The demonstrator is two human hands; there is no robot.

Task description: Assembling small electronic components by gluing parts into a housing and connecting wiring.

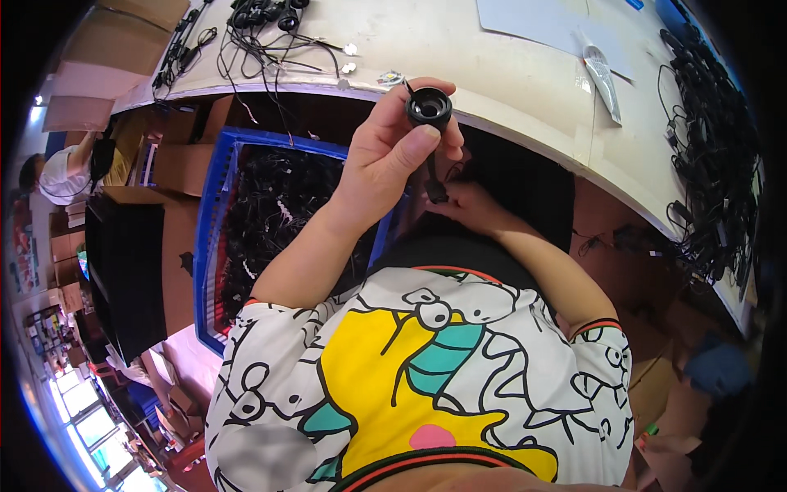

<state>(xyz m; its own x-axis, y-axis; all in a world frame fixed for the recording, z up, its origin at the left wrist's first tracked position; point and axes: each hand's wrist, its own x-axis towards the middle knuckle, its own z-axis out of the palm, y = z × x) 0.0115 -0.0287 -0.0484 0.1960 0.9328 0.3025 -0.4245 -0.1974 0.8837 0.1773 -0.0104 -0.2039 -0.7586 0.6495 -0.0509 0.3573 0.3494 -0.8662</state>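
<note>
Up near the table's front edge, my left hand [381, 156] is closed around a round black lens-like housing [429, 105]. Its open ring end faces up, with a dark glossy centre. A black stem or cable runs down from the housing to a black end piece [436, 193]. My right hand [471, 207], lower and partly in shadow, has its fingers pinched at that end piece. Just past my left fingertips, a small clear and silver piece [391, 78] lies on the table [525, 90].
Black cables with small round heads [266, 20] lie at the far left of the table, and a large heap of black cables [713, 148] at the right. A blue crate [211, 238] holds many black parts. Cardboard boxes [176, 238] and a person [65, 176] are at the left.
</note>
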